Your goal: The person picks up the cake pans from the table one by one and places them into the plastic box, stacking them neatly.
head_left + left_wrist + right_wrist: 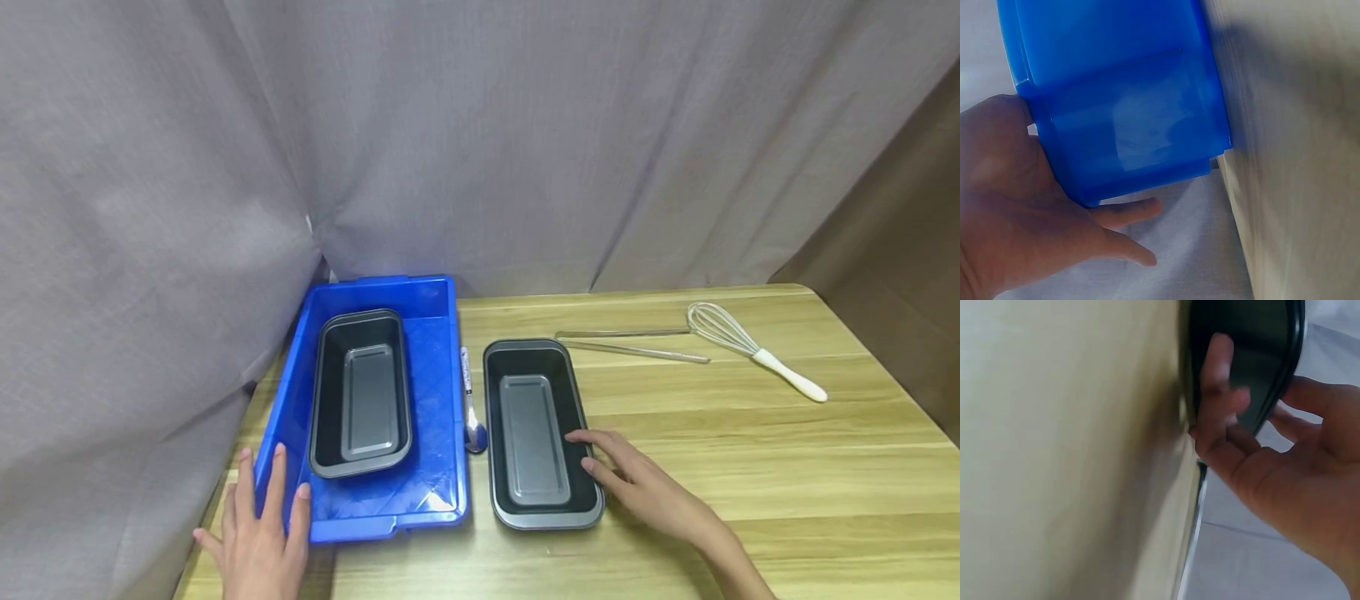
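Observation:
A blue plastic tray (435,375) lies on the left, with a dark loaf pan (371,400) inside it. My left hand (258,542) is at the tray's near left corner, fingers spread; in the left wrist view, the palm of the left hand (1022,212) is close against the blue wall. To the right of the tray, a second dark loaf pan (534,442) rests on the table. My right hand (645,483) is at this pan's right rim, index finger and thumb reaching over the edge. In the right wrist view, the other fingers (1229,444) bend loosely beside the pan's outer wall.
A spoon (471,408) with a patterned handle lies between tray and second pan. Farther back are metal tongs (637,343) and a whisk (757,354) with a white handle. A grey curtain (480,150) hangs behind and left of the wooden table (750,467).

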### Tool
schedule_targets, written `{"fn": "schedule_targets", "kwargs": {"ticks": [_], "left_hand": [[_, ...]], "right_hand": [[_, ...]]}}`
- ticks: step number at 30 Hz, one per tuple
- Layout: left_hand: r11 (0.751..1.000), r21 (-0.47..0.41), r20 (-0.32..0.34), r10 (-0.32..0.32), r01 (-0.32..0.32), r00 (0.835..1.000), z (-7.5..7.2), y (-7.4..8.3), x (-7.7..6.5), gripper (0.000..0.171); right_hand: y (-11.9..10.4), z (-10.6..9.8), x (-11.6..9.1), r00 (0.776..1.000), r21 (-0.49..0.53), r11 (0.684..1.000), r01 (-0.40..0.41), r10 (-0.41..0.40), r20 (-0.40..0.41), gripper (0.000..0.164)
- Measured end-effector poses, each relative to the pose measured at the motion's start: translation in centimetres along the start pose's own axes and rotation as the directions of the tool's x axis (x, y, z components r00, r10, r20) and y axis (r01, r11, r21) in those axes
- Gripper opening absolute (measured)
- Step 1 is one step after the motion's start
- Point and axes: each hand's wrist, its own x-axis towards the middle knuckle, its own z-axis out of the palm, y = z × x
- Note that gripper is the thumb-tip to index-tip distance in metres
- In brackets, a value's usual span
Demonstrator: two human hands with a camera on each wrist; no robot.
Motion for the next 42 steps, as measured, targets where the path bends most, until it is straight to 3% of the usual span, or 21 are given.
{"fn": "schedule_targets", "kwargs": {"ticks": [3,6,9,11,15,18,21,25,33,37,40,42], "left_hand": [[1.000,-0.009,-0.004,0.002,-0.002,1.000,0.1,0.0,0.0,0.063],[0.999,-0.032,-0.032,0.017,-0.018,0.999,0.1,-0.2,-0.2,0.062],[0.998,-0.049,-0.061,0.034,-0.037,0.998,0.2,-0.3,-0.3,0.061],[0.997,-0.056,-0.078,0.044,-0.048,0.996,0.2,-0.3,-0.3,0.061],[0.996,-0.061,-0.095,0.051,-0.057,0.994,0.3,-0.4,-0.3,0.060],[0.996,-0.066,-0.104,0.055,-0.062,0.993,0.3,-0.5,-0.3,0.059],[0.996,-0.068,-0.100,0.055,-0.062,0.993,0.3,-0.4,-0.3,0.060],[0.995,-0.073,-0.101,0.058,-0.066,0.993,0.4,-0.5,-0.3,0.061],[0.995,-0.072,-0.100,0.058,-0.065,0.993,0.4,-0.5,-0.3,0.062],[0.995,-0.074,-0.101,0.054,-0.062,0.993,0.5,-0.4,-0.3,0.062],[0.994,-0.084,-0.122,0.064,-0.074,0.991,0.5,-0.5,-0.4,0.062],[0.992,-0.089,-0.139,0.072,-0.085,0.988,0.5,-0.5,-0.4,0.061]], "right_hand": [[0.4,0.4,-0.4,0.994,0.215,0.975,-0.050,0.027,0.108,0.051],[0.7,0.9,-0.8,0.976,0.440,0.891,-0.110,0.012,0.219,0.065],[0.9,1.6,-1.1,0.966,0.564,0.815,-0.134,-0.019,0.258,0.075],[0.9,2.0,-1.2,0.969,0.589,0.797,-0.134,-0.021,0.248,0.079],[0.8,2.6,-1.4,0.982,0.532,0.834,-0.145,0.058,0.177,0.080],[0.8,2.8,-1.5,0.984,0.534,0.829,-0.166,0.107,0.140,0.081],[0.9,3.0,-1.5,0.987,0.610,0.776,-0.162,0.116,0.114,0.084],[1.0,3.4,-1.6,0.996,0.707,0.702,-0.088,0.083,0.042,0.084],[0.7,3.7,-1.4,0.995,0.772,0.631,0.078,0.001,-0.102,0.074],[0.2,3.5,-1.1,0.991,0.817,0.561,0.128,-0.034,-0.132,0.072],[-0.3,3.5,-0.9,0.990,0.829,0.544,0.130,-0.018,-0.143,0.072],[-0.7,3.4,-0.7,0.987,0.821,0.556,0.133,0.003,-0.162,0.071]]}}
